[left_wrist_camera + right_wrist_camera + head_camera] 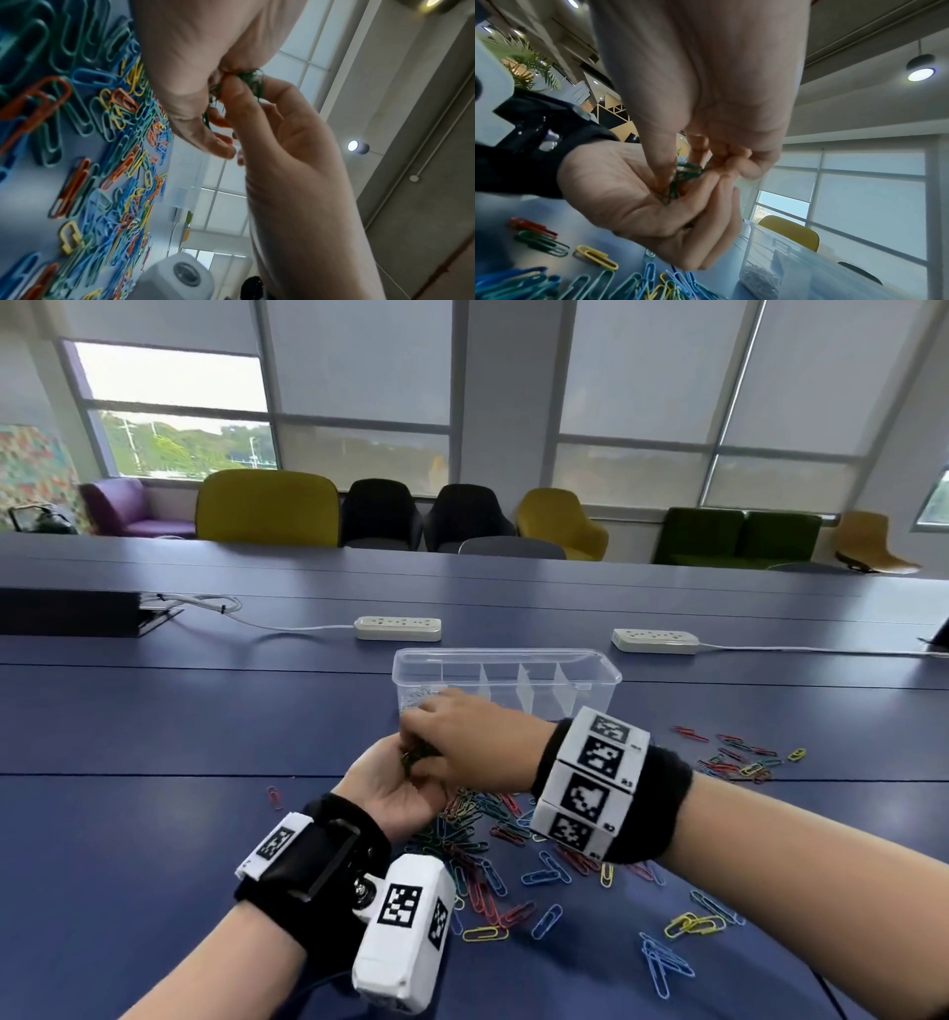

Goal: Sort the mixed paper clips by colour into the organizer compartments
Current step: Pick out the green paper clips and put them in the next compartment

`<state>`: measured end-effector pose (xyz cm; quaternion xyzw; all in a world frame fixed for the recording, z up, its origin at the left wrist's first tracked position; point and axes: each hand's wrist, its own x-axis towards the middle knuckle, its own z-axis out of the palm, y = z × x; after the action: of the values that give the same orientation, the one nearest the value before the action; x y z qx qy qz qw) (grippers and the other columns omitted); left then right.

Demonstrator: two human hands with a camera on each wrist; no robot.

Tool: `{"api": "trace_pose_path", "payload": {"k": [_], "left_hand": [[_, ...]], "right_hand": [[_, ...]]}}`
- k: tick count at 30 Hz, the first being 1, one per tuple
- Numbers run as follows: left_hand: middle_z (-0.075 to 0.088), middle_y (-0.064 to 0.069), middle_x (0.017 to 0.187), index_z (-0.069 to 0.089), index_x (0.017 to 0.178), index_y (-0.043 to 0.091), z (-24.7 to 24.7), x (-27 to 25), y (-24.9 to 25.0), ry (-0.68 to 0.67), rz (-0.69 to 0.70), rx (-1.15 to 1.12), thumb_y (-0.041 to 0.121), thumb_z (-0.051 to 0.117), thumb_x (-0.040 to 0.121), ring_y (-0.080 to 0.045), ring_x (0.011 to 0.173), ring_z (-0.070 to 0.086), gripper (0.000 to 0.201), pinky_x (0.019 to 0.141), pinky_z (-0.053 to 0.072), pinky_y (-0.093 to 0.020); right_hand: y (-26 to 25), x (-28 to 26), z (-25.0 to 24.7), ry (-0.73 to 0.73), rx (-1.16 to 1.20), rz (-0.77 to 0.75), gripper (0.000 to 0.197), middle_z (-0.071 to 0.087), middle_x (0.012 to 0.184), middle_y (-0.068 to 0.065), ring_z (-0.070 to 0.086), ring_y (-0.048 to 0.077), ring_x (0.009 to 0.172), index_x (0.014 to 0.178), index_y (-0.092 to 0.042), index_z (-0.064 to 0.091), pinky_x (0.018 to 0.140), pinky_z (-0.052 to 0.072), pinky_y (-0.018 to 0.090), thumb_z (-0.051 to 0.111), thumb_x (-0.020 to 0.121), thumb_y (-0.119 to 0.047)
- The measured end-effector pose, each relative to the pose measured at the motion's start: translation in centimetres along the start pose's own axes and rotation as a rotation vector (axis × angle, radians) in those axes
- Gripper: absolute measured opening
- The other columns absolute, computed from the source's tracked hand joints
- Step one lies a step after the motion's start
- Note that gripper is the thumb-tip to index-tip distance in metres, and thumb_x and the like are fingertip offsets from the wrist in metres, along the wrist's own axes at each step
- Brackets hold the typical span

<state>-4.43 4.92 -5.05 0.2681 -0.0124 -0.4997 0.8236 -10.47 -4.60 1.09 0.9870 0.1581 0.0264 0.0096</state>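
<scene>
Left hand [395, 793] is cupped palm-up above the tabletop [154, 814], its grip cradling a bunch of green clips [680, 180]. Right hand [462, 742] reaches in from above — its grip pinches that same bunch. Mixed paper clips [513, 855] lie scattered beneath and to the right. Clear organizer [506, 683] sits just beyond the hands — white clips [759, 278] in its left end compartment.

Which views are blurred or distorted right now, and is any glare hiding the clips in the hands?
Head: sharp, wide-angle bend at edges, bright window, no glare on green clips. Left wrist: nearest pile soft, stretched. Right wrist: green clips sharp, backlit palm dim.
</scene>
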Motion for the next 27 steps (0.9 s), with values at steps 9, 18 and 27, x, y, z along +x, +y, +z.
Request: {"api": "trace_pose_path", "payload": {"k": [9,18,27], "left_hand": [[0.047,-0.004,0.049,0.050,0.054,0.004,-3.2,-1.1,5.5,0.028,0.109,-0.311,-0.017,0.063,0.061,-0.013,0.032,0.041,0.026,0.029,0.034,-0.020],[0.028,0.002,0.039,0.046,0.043,0.008,-5.6,-1.8,7.0,-0.146,0.141,-0.149,-0.002,0.066,0.068,-0.007,0.033,0.019,0.034,0.031,0.023,-0.024],[0.020,0.006,0.038,0.035,0.038,0.016,-4.1,-2.4,6.6,0.006,0.222,-0.087,0.016,0.048,0.076,-0.004,0.040,0.008,0.040,0.030,0.014,-0.018]], "right_hand": [[1.0,0.3,1.5,0.019,0.295,0.122,0.021,0.054,0.080,-0.001,0.049,0.013,0.072,0.088,-0.012,0.056,0.068,0.038,0.025,0.056,0.092,-0.033],[1.1,1.9,3.5,-0.336,0.294,0.100,0.046,0.054,0.100,0.002,0.056,0.022,0.100,0.109,-0.009,0.059,0.085,0.044,0.030,0.075,0.076,-0.036],[1.1,1.7,4.0,-0.281,0.266,0.050,0.038,0.049,0.105,0.005,0.051,0.021,0.098,0.109,-0.011,0.062,0.087,0.042,0.030,0.071,0.080,-0.034]]}}
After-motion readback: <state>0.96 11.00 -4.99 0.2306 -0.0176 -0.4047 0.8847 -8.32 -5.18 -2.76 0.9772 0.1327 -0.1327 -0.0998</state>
